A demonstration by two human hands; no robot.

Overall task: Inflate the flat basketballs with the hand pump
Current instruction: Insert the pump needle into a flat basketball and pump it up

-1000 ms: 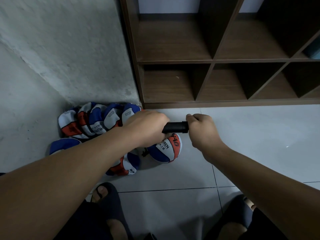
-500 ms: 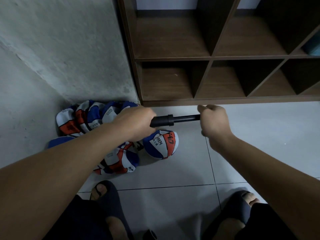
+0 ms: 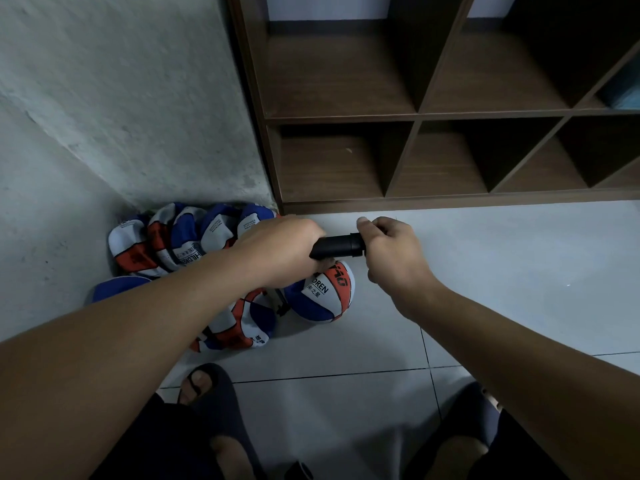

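Above the ball (image 3: 320, 294), pump (image 3: 337, 245) in 2 hands.

The rounder ball (image 3: 320, 294) on the floor reads "DREN" in black on its white panel — small Chinese characters beneath. A flat ball (image 3: 188, 252) in the pile shows "HILDRE"; other print is too small.

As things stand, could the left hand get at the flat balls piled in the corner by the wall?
Probably yes, once freed: the left hand grips the black hand pump, and the flat blue, white and red balls lie just beyond it, nothing between.
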